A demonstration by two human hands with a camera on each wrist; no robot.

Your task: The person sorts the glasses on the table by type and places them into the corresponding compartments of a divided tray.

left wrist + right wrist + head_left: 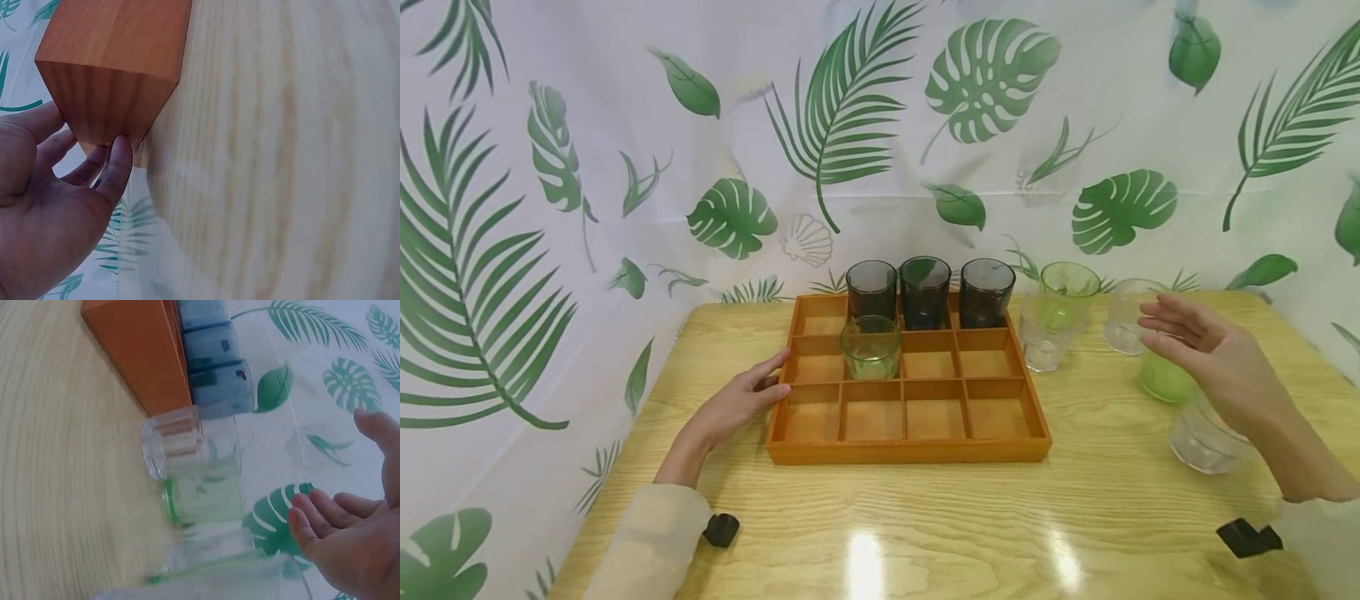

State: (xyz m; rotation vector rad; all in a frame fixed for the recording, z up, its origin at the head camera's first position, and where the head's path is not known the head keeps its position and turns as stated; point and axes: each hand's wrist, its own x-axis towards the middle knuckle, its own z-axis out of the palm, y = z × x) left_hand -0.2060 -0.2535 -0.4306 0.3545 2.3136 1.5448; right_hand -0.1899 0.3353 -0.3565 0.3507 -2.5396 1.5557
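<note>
My left hand point(741, 404) rests against the left wall of a wooden compartment tray point(910, 452), fingertips touching the wood; the left wrist view shows its fingers point(115, 172) fairly straight. In the tray's back row stand three dark grey glasses, the left one point(872, 287), the middle one point(925, 292) and the right one point(987, 292). A pale green glass point(871, 346) stands in the middle row, second compartment from the left. My right hand point(1232, 362) hovers with fingers spread and nothing held, overlapping a bright green glass point(1161, 379) and a clear glass point(1206, 437).
Right of the tray stand a clear glass point(1041, 346), a green glass point(1070, 283) and another clear glass point(1123, 321). They stand on a light wood table point(820, 525). A leaf-patterned cloth point(880, 125) hangs behind and along the left side.
</note>
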